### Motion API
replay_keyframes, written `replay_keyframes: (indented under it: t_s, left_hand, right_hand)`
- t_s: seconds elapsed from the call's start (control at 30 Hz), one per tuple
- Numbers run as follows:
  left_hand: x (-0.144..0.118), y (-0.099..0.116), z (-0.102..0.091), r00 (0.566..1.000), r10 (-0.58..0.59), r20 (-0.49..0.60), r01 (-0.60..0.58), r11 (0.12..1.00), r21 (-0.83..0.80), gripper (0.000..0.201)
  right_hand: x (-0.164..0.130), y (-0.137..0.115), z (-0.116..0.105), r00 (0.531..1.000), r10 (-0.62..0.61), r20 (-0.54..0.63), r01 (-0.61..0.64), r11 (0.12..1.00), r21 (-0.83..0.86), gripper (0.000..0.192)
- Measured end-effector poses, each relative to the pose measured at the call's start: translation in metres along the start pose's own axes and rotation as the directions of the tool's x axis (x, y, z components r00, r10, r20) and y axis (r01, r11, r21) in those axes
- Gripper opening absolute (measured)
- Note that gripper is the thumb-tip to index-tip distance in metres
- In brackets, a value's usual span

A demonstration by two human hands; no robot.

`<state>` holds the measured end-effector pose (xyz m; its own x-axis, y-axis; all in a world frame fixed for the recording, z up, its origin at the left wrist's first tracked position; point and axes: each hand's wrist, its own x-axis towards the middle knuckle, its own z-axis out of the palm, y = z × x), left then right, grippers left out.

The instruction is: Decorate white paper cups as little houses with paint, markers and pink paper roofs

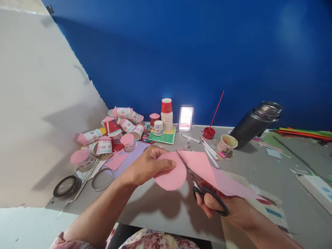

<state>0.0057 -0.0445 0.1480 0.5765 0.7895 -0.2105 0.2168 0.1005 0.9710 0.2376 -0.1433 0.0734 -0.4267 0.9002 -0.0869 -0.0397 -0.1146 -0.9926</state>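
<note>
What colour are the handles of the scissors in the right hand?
The scissors' handles are black, seen in the head view.

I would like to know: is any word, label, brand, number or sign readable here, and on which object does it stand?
No text can be read with certainty.
Red cup on top of the stack: yellowish marking, too small to read.
Bright upright object by the wall: pixelated, nothing legible.
Scissors and pink paper: no lettering visible.
</note>
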Motion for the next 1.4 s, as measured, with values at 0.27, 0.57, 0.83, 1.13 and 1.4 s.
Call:
replay_keyframes:
  t_s: [0.27, 0.57, 0.83, 1.13, 1.4]
  left_hand:
    - [0.003, -0.002, -0.004, 1.0, -0.001, 0.027, 0.001, 1.0, 0.012, 0.03]
    - [0.006, -0.011, -0.008, 0.998, 0.004, 0.058, -0.003, 1.0, -0.02, 0.031]
    - [0.006, -0.014, -0.011, 0.995, -0.034, 0.095, 0.036, 0.999, -0.017, 0.031]
    - [0.008, -0.035, -0.016, 0.98, -0.157, 0.124, 0.169, 0.982, -0.09, 0.028]
    - [0.016, -0.052, -0.02, 0.973, -0.209, 0.103, 0.223, 0.962, -0.158, 0.026]
  right_hand:
    - [-0.001, 0.005, -0.001, 0.999, 0.049, -0.003, -0.049, 0.998, 0.041, 0.055]
    - [0.004, 0.011, -0.002, 1.0, 0.011, 0.003, -0.011, 1.0, 0.018, 0.049]
    - [0.0, 0.024, -0.003, 0.996, 0.071, -0.056, -0.069, 0.997, 0.039, 0.057]
    - [0.01, 0.043, -0.002, 0.993, 0.08, 0.083, -0.089, 0.99, 0.111, 0.053]
    - [0.025, 0.045, -0.002, 0.962, 0.224, 0.155, -0.262, 0.918, 0.298, 0.057]
